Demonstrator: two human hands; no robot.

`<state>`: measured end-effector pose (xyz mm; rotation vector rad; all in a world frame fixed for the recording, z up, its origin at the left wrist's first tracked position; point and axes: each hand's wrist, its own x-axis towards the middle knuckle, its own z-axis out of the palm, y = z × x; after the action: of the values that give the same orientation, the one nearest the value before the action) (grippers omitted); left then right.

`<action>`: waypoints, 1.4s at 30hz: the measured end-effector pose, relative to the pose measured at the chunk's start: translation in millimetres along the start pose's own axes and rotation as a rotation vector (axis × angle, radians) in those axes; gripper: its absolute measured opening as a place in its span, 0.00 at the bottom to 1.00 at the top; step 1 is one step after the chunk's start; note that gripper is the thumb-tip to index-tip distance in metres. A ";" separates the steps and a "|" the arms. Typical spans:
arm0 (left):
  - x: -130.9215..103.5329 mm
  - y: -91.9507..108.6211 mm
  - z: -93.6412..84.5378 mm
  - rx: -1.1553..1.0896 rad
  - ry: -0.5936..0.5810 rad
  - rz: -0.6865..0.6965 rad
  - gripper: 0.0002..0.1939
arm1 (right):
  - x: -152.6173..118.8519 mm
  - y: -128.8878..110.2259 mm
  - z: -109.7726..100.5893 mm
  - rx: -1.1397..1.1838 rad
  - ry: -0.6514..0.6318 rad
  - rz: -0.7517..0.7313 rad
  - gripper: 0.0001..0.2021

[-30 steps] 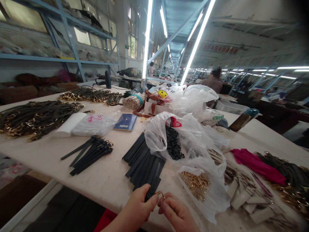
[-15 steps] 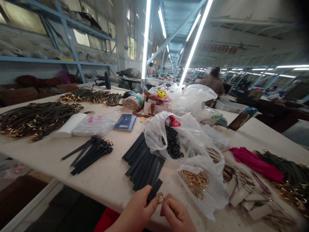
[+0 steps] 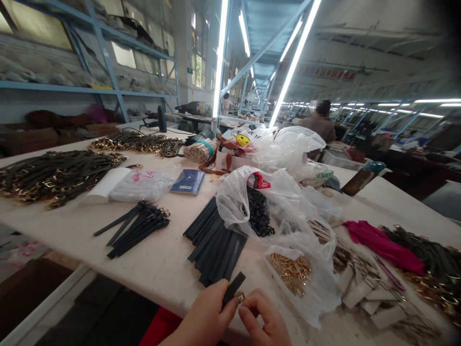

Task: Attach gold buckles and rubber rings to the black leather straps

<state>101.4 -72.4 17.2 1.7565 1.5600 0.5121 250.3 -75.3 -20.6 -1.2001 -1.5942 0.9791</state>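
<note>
My left hand (image 3: 209, 312) is closed around a short dark strap (image 3: 235, 287), whose flat end sticks up past the thumb. A small gold buckle (image 3: 241, 296) sits beside the strap, at the tip of my left thumb. The curled fingers of my right hand (image 3: 265, 319) meet the buckle's right side; their exact hold is partly hidden. Just beyond my hands lies a fanned stack of dark straps (image 3: 216, 245). To its right, small gold metal pieces (image 3: 290, 271) rest on a clear plastic bag (image 3: 320, 288).
Dark straps with buckles (image 3: 140, 228) lie at left, near a blue booklet (image 3: 187, 181). A plastic bag of small black loops (image 3: 259, 211) stands mid-table. Beige straps (image 3: 363, 281) and a magenta cloth (image 3: 383, 246) are at right. Another person (image 3: 320, 122) is farther back.
The strap end has come up and right between my hands. The buckle has turned and sits closer to my left thumb. My right fingers have shifted slightly around it.
</note>
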 end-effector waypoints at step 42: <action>-3.6 -7.7 2.9 -0.640 -0.161 -0.074 0.14 | -1.8 -3.6 26.5 0.649 0.173 0.444 0.19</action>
<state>97.5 -76.6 10.3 1.2120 1.1686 0.7176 224.3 -79.9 -25.4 -1.1398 -0.7761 1.4832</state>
